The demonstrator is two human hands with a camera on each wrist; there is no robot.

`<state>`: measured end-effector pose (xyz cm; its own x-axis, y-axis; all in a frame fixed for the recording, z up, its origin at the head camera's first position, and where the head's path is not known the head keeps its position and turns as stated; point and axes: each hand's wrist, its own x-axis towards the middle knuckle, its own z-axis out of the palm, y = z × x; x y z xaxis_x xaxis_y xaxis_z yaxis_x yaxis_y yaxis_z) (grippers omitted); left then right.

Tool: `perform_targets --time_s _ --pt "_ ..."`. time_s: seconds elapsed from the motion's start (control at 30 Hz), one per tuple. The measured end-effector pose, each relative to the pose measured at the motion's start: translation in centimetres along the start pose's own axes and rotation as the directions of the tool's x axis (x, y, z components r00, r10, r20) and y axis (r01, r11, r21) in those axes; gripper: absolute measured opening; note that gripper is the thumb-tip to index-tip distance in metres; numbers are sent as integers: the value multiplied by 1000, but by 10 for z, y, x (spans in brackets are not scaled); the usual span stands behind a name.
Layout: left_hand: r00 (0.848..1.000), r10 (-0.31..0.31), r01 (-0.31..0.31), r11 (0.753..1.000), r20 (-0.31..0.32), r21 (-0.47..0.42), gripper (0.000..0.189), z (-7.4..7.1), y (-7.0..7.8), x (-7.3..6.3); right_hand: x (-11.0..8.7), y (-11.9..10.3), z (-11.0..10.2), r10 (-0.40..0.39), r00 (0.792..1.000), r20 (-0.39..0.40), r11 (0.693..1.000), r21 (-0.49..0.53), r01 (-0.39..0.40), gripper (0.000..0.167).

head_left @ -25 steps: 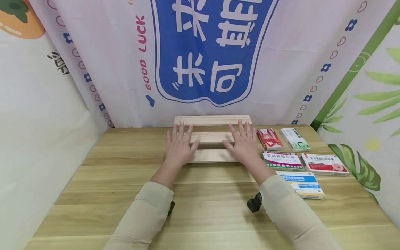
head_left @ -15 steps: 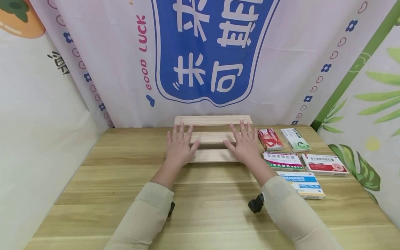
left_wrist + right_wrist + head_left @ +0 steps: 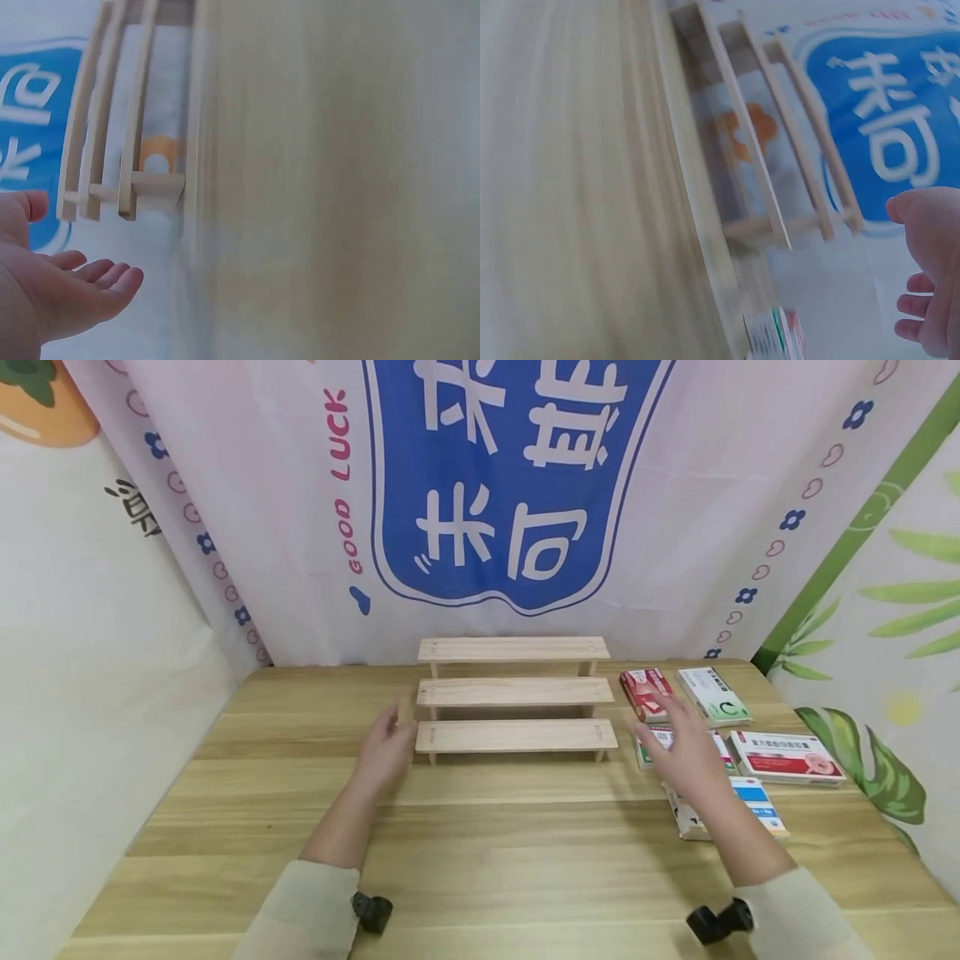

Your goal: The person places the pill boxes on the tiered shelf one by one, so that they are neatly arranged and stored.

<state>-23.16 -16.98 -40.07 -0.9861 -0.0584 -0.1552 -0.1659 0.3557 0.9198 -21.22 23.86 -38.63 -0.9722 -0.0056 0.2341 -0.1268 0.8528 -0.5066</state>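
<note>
A three-tier wooden step rack (image 3: 516, 692) stands at the back of the table, and neither hand holds it. My left hand (image 3: 384, 747) is just off the rack's left end, its fingers relaxed and holding nothing. In the left wrist view, the left hand (image 3: 67, 289) has its palm turned up and its fingers loosely bent. To the right of the rack, my right hand (image 3: 688, 756) hovers above the medicine boxes with thumb and fingers apart. It partly hides a white, green and purple box (image 3: 724, 752) and a blue-and-white box (image 3: 759, 802).
A red medicine box (image 3: 636, 687), a white-and-green one (image 3: 712, 696) and a white-and-red one (image 3: 787, 756) lie on the right of the wooden table (image 3: 480, 860). A printed cloth (image 3: 690, 527) hangs behind the rack.
Both hands have lifted off the rack and moved apart, the left one to the left, the right one to the right over the boxes. The rack stays in place.
</note>
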Motion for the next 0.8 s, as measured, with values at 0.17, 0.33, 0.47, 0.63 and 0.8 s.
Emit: perform_targets --time_s 0.17,0.33,0.47,0.63,0.8 --pt "1000 -17 15 995 -16 -102 65 -8 -20 -3 -27 24 -17 94 995 -20 994 56 -93 65" --pt "1000 13 -11 991 8 -134 61 -2 -38 1 -50 55 -24 217 976 -16 974 71 -215 65" --pt "1000 28 -27 982 2 -188 56 6 -47 5 -63 78 -29 273 962 -14 959 81 -271 63" --pt "999 37 -38 979 -8 -199 49 12 -49 9 -76 96 -31 312 950 -4 947 78 -311 63" --pt "999 43 -47 984 -31 -171 41 16 -49 12 -82 110 -33 310 951 3 949 57 -310 61"
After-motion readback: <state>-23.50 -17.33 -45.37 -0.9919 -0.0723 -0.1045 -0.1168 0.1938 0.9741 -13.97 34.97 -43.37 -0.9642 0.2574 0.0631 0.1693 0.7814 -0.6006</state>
